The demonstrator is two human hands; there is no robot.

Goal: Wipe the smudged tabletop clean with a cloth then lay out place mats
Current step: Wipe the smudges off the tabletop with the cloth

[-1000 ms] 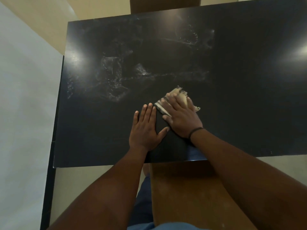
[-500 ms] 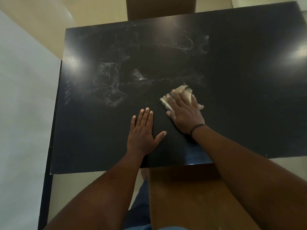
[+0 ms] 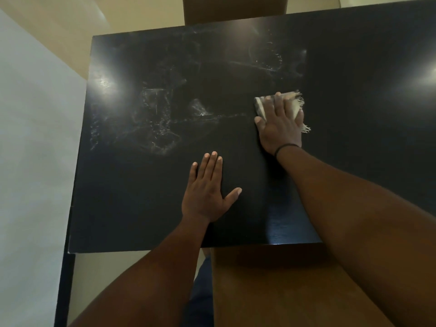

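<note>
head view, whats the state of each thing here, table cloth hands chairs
tabletop: dark, white smudges over its left and middle, not yet wiped off
cloth: folded, flat on the tabletop, pressed under the right hand
right hand: fingers straight, flat on the cloth
left hand: fingers straight, flat on the bare tabletop
near chair: pushed up to the table's near edge
far chair: at the far edge
</note>
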